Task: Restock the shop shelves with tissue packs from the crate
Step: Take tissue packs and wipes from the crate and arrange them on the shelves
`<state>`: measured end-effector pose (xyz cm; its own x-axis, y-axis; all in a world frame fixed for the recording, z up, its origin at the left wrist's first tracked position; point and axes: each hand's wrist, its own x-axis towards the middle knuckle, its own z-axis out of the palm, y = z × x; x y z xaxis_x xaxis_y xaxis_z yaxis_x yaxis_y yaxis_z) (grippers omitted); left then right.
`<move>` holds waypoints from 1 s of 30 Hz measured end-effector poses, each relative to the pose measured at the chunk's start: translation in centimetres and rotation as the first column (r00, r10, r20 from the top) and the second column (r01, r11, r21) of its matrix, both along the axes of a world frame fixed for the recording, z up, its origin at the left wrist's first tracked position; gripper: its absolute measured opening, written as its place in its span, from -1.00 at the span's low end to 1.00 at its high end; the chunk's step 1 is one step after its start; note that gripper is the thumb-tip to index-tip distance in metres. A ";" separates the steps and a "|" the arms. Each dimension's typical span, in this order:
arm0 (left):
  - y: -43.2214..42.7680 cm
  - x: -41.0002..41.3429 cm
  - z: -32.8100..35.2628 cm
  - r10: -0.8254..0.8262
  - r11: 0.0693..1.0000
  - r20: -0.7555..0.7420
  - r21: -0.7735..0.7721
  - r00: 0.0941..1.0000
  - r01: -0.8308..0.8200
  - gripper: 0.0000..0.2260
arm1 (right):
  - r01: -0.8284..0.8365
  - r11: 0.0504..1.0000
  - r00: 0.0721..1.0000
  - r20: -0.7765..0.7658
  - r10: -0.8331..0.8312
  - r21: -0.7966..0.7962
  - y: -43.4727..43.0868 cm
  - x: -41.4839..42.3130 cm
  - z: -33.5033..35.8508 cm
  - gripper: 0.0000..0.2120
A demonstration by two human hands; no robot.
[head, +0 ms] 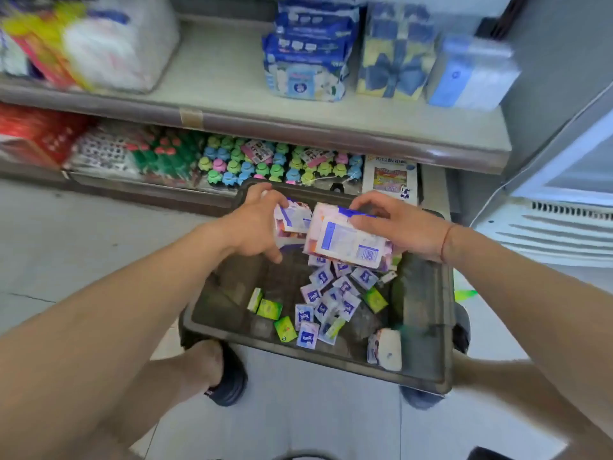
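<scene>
Both hands are over the far end of the dark crate (pixel 431 327), which stands on the floor between the person's feet and the shelves. The left hand (pixel 253 224) grips a white tissue pack (pixel 293 215) with curled fingers. The right hand (pixel 403 225) pinches a larger flat pack (pixel 348 242) at its upper edge, just beside the first pack. Under them, on the crate bottom, lie many small blue-and-white packets (pixel 323 302), some green packets (pixel 269 309), and one wrapped roll pack (pixel 386 350) near the front wall. Blue packs (pixel 308 61) stand on the upper shelf (pixel 215 71). Colourful small items (pixel 262 166) fill the lower shelf. A white appliance (pixel 564 234) stands close on the right.
</scene>
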<state>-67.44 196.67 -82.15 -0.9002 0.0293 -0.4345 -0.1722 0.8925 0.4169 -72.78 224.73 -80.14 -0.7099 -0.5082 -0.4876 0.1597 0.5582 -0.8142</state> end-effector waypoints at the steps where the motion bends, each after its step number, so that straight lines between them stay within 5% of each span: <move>1: -0.2 0.4 1.7 -0.002 1.000 -0.013 -0.010 1.000 0.002 -0.06 | 0.040 0.997 0.999 0.027 -0.039 -0.065 -0.1 0.4 1.4 -0.77; 6: -1.2 3.1 10.5 0.091 0.995 -0.133 -0.022 0.987 -0.094 -0.08 | 0.105 0.939 0.975 0.220 -0.033 -0.328 0.3 1.1 7.9 -0.47; 10: -2.7 4.8 15.3 0.296 0.929 -0.147 0.273 0.944 -0.249 -0.07 | 0.074 0.859 0.972 0.231 0.053 -0.506 1.4 1.0 12.8 -0.33; 12: -3.3 4.7 16.4 0.413 0.805 -0.115 0.510 0.903 -0.303 -0.11 | 0.135 0.803 0.976 0.219 -0.005 -0.581 2.1 0.4 14.4 -0.24; 16: -2.2 4.0 18.6 0.563 0.393 0.034 0.867 0.826 -0.304 -0.58 | 0.114 0.703 0.989 0.145 -0.015 -0.702 2.1 -1.2 16.3 -0.29; 20: -2.4 3.5 19.6 0.623 0.120 0.112 0.964 0.774 -0.236 -0.63 | 0.177 0.604 0.978 0.209 -0.018 -0.777 0.0 -1.8 17.7 -0.47; 24: -2.0 2.4 20.9 0.671 -0.142 0.199 0.980 0.714 -0.140 -0.61 | 0.312 0.372 0.935 0.351 0.042 -0.874 -1.5 -2.5 18.0 -0.31; 26: -1.6 1.9 21.2 0.693 -0.190 0.235 0.971 0.682 -0.143 -0.61 | 0.385 0.283 0.910 0.413 0.044 -0.878 -2.2 -2.6 18.0 -0.45; 30: -0.3 1.1 21.7 0.709 -0.085 0.198 0.977 0.677 -0.196 -0.57 | 0.470 0.275 0.862 0.503 0.059 -0.839 -3.9 -2.7 18.0 -0.56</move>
<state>-66.34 196.35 -60.40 -0.9232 -0.3369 -0.1848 0.0041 -0.4896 0.8719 -75.50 220.85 -62.19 -0.7593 -0.6499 -0.0330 0.5534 -0.6182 -0.5582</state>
